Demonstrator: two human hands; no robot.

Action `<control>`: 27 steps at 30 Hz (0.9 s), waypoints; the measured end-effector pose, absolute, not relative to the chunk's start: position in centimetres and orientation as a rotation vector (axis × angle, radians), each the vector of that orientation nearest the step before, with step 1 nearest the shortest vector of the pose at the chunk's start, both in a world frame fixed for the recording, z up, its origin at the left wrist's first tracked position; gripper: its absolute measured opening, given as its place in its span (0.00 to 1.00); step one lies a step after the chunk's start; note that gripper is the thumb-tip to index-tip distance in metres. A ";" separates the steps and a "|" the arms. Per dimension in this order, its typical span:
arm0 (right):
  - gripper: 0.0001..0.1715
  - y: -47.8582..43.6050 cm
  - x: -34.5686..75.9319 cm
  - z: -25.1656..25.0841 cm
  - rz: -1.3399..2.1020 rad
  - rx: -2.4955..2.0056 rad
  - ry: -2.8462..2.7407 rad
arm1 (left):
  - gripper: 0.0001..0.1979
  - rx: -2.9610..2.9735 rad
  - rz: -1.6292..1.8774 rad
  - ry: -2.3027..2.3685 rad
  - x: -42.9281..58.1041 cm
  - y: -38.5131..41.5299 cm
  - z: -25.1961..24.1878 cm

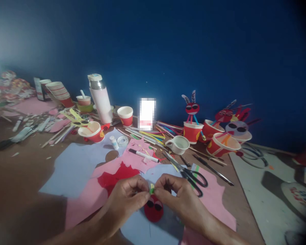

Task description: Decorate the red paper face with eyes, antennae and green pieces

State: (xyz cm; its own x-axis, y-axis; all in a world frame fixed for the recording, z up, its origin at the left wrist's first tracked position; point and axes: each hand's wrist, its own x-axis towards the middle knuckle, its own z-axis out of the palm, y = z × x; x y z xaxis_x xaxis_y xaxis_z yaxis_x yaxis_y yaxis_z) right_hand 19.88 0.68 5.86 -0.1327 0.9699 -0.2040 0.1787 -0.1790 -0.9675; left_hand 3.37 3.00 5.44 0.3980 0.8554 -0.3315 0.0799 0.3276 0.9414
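Observation:
My left hand [132, 192] and my right hand [172, 190] meet at the middle of the table. Between their pinched fingertips is a small green and yellow paper piece [152, 189], held from both sides. Just below it lies a round red paper face [153, 211] with large black and pink eyes, on light blue paper [140, 229]. Whether the small piece touches the face I cannot tell. Beside my right hand are black-handled scissors [193, 177], slightly open. A jagged red paper scrap [117, 177] lies beyond my left hand.
A marker [144, 155], a glue stick [114, 143] and a white cup [180, 145] stand or lie beyond my hands. Farther back are a thermos [101, 102], colored sticks [145, 136] and red paper cups [193, 132] with paper figures. Pink paper [84, 211] spreads at the left.

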 end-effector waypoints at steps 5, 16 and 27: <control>0.07 0.7 19.9 5.6 1.398 -1.397 -1.379 | 0.03 1.167 0.588 1.102 3.5 3.0 5.9; 0.08 0.6 20.6 5.5 1.453 -1.398 -1.459 | 0.04 1.155 0.548 1.078 3.0 3.0 5.2; 0.09 0.6 20.5 5.5 1.406 -1.478 -1.398 | 0.07 1.228 0.639 1.181 1.5 2.6 4.3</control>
State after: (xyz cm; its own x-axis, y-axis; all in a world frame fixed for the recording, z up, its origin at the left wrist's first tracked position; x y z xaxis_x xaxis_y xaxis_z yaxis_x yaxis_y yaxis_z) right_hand 20.49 0.57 5.45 -0.1475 0.9553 -0.2561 0.2504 -0.2145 -0.9441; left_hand 1.54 2.62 4.31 0.3214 0.8862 -0.3336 0.2051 0.2788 0.9382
